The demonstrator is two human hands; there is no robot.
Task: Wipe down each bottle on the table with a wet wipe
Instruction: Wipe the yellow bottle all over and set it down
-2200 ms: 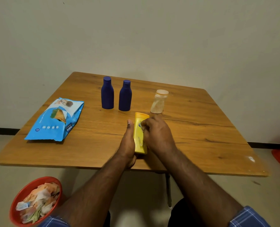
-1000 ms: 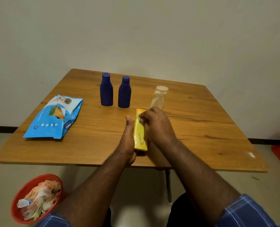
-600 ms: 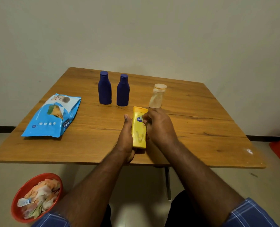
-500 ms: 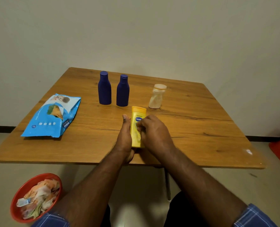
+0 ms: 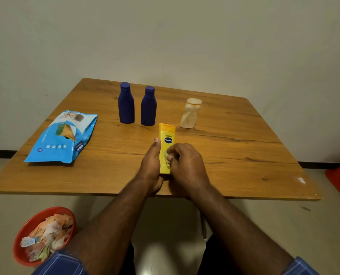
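Below, both hands (image 5: 170, 161) grip the yellow bottle (image 5: 166, 139); red bowl (image 5: 26, 231) holds crumpled wipes (image 5: 48, 233).

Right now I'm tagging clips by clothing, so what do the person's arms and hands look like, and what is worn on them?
Both forearms are bare from wrist to near the elbow. The left hand and the right hand wear no gloves; no ring, watch or band shows. A blue sleeve with thin pale check lines shows at the lower right corner, and matching blue checked cloth at the lower left.
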